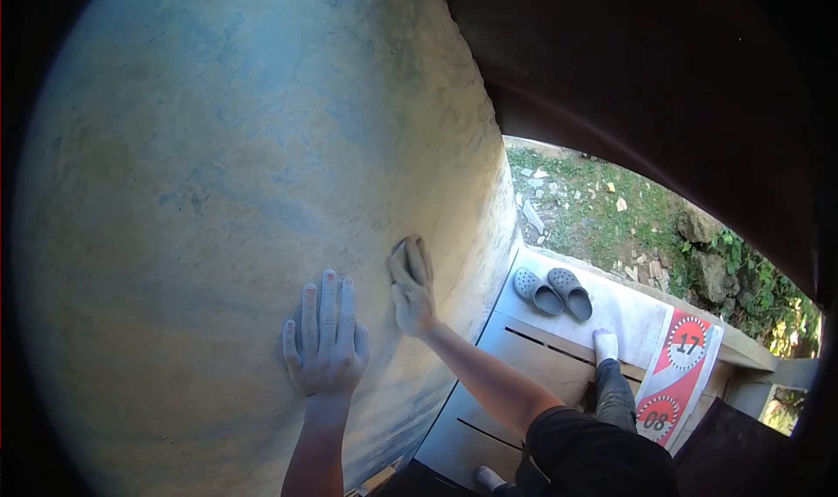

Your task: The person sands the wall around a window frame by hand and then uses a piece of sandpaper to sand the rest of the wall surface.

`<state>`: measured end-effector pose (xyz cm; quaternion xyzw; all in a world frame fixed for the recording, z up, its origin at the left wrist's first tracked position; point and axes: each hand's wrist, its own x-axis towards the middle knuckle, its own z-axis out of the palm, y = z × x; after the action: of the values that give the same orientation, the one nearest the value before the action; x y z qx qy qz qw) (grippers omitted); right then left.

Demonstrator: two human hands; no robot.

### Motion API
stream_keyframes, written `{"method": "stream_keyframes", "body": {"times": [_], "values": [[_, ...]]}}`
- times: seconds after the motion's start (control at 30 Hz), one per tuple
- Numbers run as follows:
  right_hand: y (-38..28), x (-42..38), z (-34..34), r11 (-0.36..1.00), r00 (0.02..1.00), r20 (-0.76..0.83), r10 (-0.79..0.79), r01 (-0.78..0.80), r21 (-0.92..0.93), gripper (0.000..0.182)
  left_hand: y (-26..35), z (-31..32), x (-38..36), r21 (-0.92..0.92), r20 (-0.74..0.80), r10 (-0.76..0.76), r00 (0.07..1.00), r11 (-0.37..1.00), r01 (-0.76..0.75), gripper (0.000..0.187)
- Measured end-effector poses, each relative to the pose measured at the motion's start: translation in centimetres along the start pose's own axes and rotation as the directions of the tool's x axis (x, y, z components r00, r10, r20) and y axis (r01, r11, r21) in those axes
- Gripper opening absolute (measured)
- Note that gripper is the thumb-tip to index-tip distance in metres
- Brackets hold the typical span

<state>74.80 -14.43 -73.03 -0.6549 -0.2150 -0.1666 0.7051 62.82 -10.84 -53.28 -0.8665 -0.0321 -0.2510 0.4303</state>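
Observation:
A large plastered wall (209,200), patchy grey-blue and tan, fills the left and middle of the view. My left hand (326,344) lies flat against it with the fingers stretched upward and a little apart, holding nothing. To its right and slightly higher, my right hand (412,296) presses on the same wall. Its fingers are close together over a small, dark-edged item that shows at the fingertips; what it is cannot be made out.
Grey clogs (566,294) rest on a pale strip beside the slatted floor (532,357). My feet stand below, near a red and white banner (672,379) with numbers. Grass and rocks (711,274) lie outside. A dark sheet (646,69) hangs at upper right.

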Motion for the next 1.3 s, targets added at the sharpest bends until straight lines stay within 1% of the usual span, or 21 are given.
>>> {"method": "stream_keyframes", "body": {"times": [0.03,0.1,0.13,0.2,0.27,0.33,0.37,0.43,0.5,0.57,0.63,0.73,0.8,0.87,0.97,1.03,1.07,1.1,1.17,1.2,1.3], "values": [[2.1,-0.5,0.1,1.000,0.999,-0.041,0.016,-0.015,0.013,0.053,0.0,0.0,0.1,-0.022,0.004,0.000,1.000,1.000,0.000,0.051],[7.0,1.4,-0.6,0.943,0.929,-0.235,0.285,-0.228,0.242,0.056,-0.1,-0.1,0.2,-0.050,-0.004,0.028,1.000,0.998,-0.028,0.050],[9.0,1.9,-1.2,0.945,0.927,-0.241,0.289,-0.237,0.224,0.056,-0.2,-0.1,-0.1,-0.046,-0.005,0.045,0.999,0.998,-0.045,0.050],[10.9,2.6,-1.5,0.860,0.826,-0.290,0.483,-0.387,0.332,0.053,-0.2,0.0,-0.9,-0.078,0.005,0.047,0.999,0.996,-0.046,0.050],[5.2,2.5,-0.3,0.900,0.893,-0.236,0.383,-0.304,0.312,0.055,0.4,0.4,-1.4,-0.104,0.010,0.030,0.999,0.994,-0.029,0.050],[-2.0,-0.2,1.4,0.976,0.971,-0.113,0.211,-0.204,0.076,0.056,0.9,0.8,-2.3,-0.118,0.007,0.021,1.000,0.993,-0.020,0.051],[-2.7,-2.4,1.9,0.975,0.970,-0.108,0.216,-0.208,0.078,0.056,0.9,0.7,-2.5,-0.116,0.014,0.021,1.000,0.993,-0.019,0.051],[-3.7,-5.1,2.9,0.998,0.999,-0.015,0.050,-0.050,0.029,0.056,0.5,0.5,-2.9,-0.166,0.022,0.039,0.999,0.986,-0.035,0.052],[-1.0,-4.1,2.0,0.988,0.985,-0.100,0.137,-0.129,0.088,0.052,-0.3,-0.3,-3.6,-0.171,0.047,0.056,0.997,0.984,-0.047,0.052],[5.2,-1.8,1.8,0.964,0.937,-0.290,0.193,-0.126,0.234,0.052,-1.2,-0.9,-4.9,-0.191,0.072,0.075,0.995,0.980,-0.060,0.053],[8.0,1.4,-0.3,0.877,0.840,-0.321,0.438,-0.320,0.360,0.052,-2.0,-1.1,-6.3,-0.113,0.090,0.048,0.995,0.993,-0.038,0.051],[3.7,1.8,0.8,0.920,0.875,-0.312,0.370,-0.298,0.255,0.053,-2.5,-0.8,-9.0,-0.092,0.051,0.051,0.997,0.995,-0.046,0.052],[-2.7,-1.1,2.5,0.966,0.947,-0.219,0.236,-0.204,0.159,0.054,-2.4,-0.7,-9.4,-0.095,0.051,0.052,0.997,0.994,-0.047,0.052],[-7.0,-5.2,3.2,0.980,0.983,-0.073,0.170,-0.162,0.112,0.057,-2.5,-0.8,-9.5,-0.097,0.052,0.060,0.997,0.994,-0.055,0.052],[-4.9,-7.8,2.9,0.992,0.993,-0.002,0.116,-0.116,0.052,0.059,-2.8,-0.9,-9.4,-0.150,0.047,0.085,0.995,0.986,-0.077,0.052],[-1.2,-5.8,3.0,0.969,0.967,-0.175,0.185,-0.150,0.196,0.055,-3.0,-0.9,-9.8,-0.189,0.078,0.100,0.992,0.978,-0.084,0.050],[0.3,-4.1,2.4,0.941,0.932,-0.238,0.273,-0.208,0.267,0.053,-3.3,-0.8,-10.0,-0.187,0.081,0.102,0.992,0.979,-0.085,0.050],[1.9,-2.4,1.7,0.906,0.888,-0.289,0.358,-0.256,0.336,0.052,-3.3,-0.7,-10.2,-0.178,0.075,0.118,0.990,0.979,-0.104,0.050],[5.1,0.2,0.7,0.881,0.847,-0.318,0.426,-0.310,0.357,0.050,-3.1,-0.5,-10.3,-0.178,0.066,0.116,0.991,0.979,-0.103,0.049],[4.4,0.3,0.3,0.886,0.852,-0.312,0.419,-0.309,0.346,0.050,-3.2,-0.7,-10.3,-0.171,0.059,0.123,0.991,0.979,-0.112,0.049],[-2.0,0.2,1.0,0.960,0.944,-0.231,0.238,-0.192,0.205,0.052,-3.1,-0.5,-10.2,-0.160,0.055,0.122,0.991,0.981,-0.111,0.049]]}}
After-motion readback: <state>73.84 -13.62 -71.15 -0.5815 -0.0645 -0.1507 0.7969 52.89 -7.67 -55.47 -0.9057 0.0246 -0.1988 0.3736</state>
